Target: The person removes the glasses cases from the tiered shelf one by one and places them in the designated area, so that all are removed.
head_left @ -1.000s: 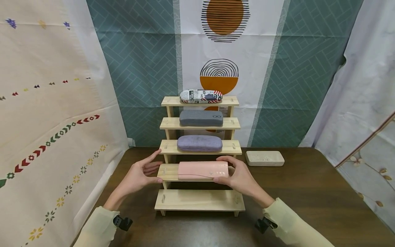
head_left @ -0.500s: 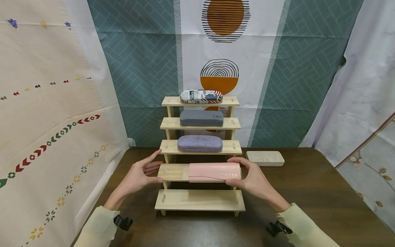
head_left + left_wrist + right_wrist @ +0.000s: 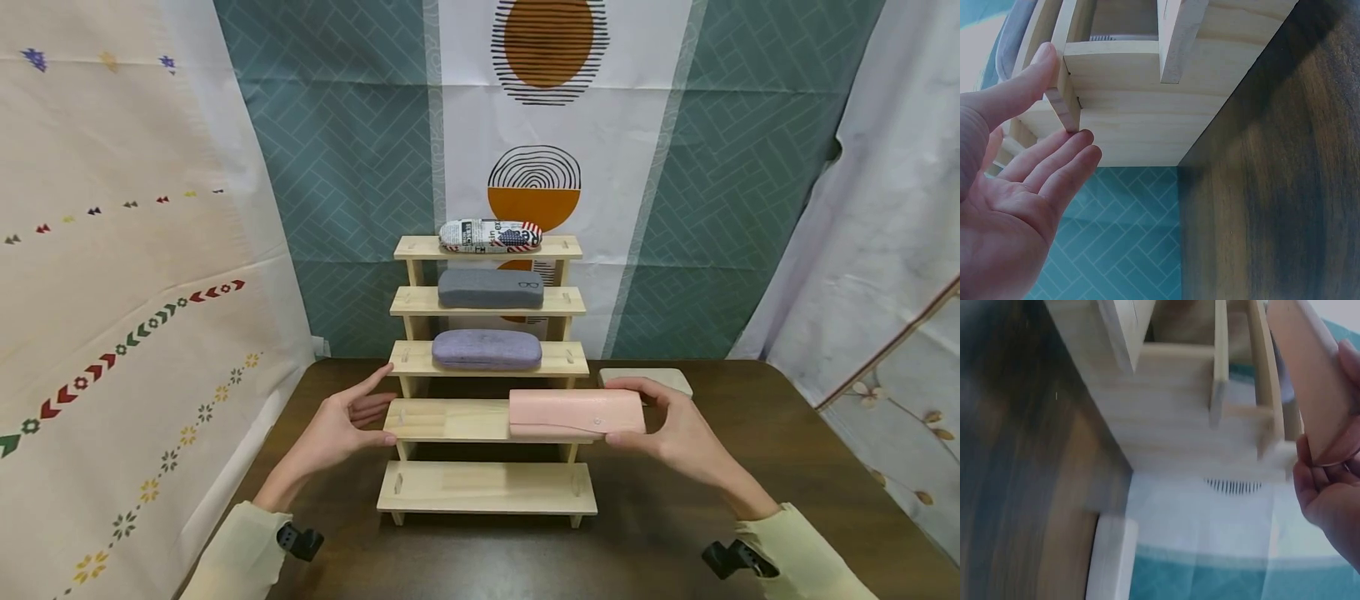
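In the head view, my right hand (image 3: 675, 437) pinches the right end of a pink glasses case (image 3: 570, 412), thumb at the front and fingers behind. The case overlaps the second shelf from the bottom and sticks out past its right end. In the right wrist view the pink case (image 3: 1313, 375) is tilted in the fingers. My left hand (image 3: 337, 425) grips the left end of that same shelf on the wooden display stand (image 3: 450, 417). From the left wrist view, thumb and fingertips of the left hand (image 3: 1029, 181) lie on either side of the shelf board's end.
Higher shelves hold a purple glasses case (image 3: 486, 348), a grey case (image 3: 491, 288) and a newsprint-patterned case (image 3: 490, 236). On the brown table (image 3: 495, 558), a white case (image 3: 667, 379) lies behind my right hand, partly hidden. Patterned cloth (image 3: 360, 167) hangs behind and at both sides.
My right hand has moved rightward with the pink glasses case, from the shelf's middle to beyond its right end, now partly covering the white case. The left hand stays on the stand.
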The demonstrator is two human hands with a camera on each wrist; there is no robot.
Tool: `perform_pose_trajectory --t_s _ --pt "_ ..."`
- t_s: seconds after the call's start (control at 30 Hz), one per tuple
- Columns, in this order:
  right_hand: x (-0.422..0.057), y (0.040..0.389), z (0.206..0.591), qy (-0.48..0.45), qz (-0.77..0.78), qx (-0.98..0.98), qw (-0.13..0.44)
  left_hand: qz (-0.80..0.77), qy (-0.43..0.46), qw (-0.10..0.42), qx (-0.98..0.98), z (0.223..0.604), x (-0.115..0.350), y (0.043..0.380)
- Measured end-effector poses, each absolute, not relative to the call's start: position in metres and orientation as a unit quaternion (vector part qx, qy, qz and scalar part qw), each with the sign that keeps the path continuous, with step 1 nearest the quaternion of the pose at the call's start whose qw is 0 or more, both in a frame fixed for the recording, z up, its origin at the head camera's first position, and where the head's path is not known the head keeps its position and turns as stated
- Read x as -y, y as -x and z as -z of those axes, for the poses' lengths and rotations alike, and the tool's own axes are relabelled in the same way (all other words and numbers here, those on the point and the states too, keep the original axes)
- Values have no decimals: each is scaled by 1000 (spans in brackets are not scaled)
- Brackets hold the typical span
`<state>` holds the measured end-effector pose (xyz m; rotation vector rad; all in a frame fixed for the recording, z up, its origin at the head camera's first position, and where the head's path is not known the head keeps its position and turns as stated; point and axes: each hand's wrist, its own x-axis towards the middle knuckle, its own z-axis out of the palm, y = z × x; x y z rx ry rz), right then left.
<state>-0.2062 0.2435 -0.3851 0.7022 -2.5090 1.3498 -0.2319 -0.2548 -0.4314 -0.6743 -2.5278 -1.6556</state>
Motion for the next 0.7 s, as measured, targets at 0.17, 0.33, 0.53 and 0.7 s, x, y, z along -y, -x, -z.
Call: perform_pose_trajectory --t_s 0.17,0.33,0.53,0.7 --pt "-269 205 382 -243 -461 845 115 531 214 21 820 432 255 232" --pt "-294 202 382 -249 -471 839 115 530 216 22 820 430 255 231" --pt "-329 205 385 -231 -460 848 125 531 214 22 819 431 254 231" --pt "-356 210 395 -216 -442 862 122 532 214 20 819 431 254 231"
